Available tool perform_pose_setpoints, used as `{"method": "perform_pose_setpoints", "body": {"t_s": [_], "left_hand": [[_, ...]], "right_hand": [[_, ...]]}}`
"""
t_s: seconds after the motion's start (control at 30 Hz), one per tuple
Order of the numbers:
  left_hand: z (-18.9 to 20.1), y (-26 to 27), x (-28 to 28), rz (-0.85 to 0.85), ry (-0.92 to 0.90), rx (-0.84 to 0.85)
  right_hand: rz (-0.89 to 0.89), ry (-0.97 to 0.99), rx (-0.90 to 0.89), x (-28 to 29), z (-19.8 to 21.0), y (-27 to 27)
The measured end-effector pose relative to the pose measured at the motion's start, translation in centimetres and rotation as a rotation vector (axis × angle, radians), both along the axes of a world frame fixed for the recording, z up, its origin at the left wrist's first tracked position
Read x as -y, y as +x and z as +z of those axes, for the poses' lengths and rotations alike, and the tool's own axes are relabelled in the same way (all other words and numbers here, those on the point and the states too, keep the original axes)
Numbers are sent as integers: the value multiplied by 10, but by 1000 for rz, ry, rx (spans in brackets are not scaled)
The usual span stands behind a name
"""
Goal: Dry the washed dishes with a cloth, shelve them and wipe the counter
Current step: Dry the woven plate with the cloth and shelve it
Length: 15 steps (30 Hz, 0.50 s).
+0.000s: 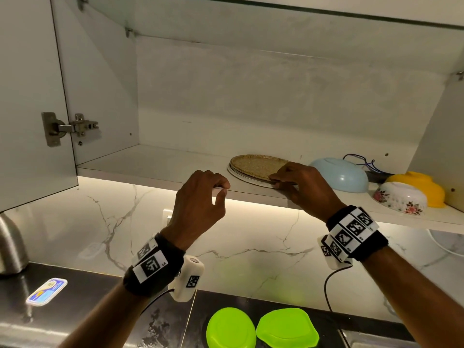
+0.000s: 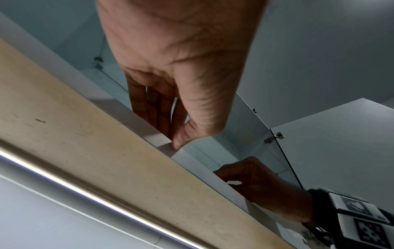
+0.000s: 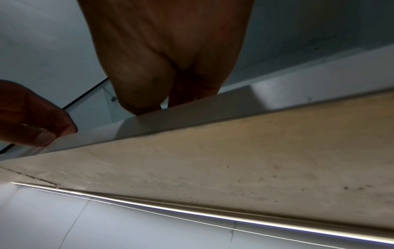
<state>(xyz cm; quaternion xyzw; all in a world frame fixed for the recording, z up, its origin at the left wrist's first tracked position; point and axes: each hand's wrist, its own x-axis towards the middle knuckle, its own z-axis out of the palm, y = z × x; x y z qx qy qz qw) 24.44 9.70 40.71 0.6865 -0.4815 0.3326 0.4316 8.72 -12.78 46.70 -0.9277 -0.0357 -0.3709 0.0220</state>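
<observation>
No legible text anywhere.

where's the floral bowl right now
In the head view, the floral bowl sits upside down at the shelf's right end, in front of the yellow bowl.

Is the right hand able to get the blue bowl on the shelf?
Probably yes. The right hand rests on the speckled plate, and the upturned light blue bowl sits just beside it on the same shelf, with nothing between them.
</observation>
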Motion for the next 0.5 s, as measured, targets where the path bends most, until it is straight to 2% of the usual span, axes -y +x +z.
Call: {"method": "perform_pose_setpoints", "body": {"t_s": [0.33, 0.4, 0.5], "left_hand": [[-4, -5, 1, 9, -40, 24], [-12, -7, 1, -13, -62, 34], [-29, -13, 1, -90, -133, 62]], "right_hand": [[70, 39, 12, -8, -1, -4], [53, 27, 73, -15, -6, -10], [20, 8, 264, -32, -26, -24]]}}
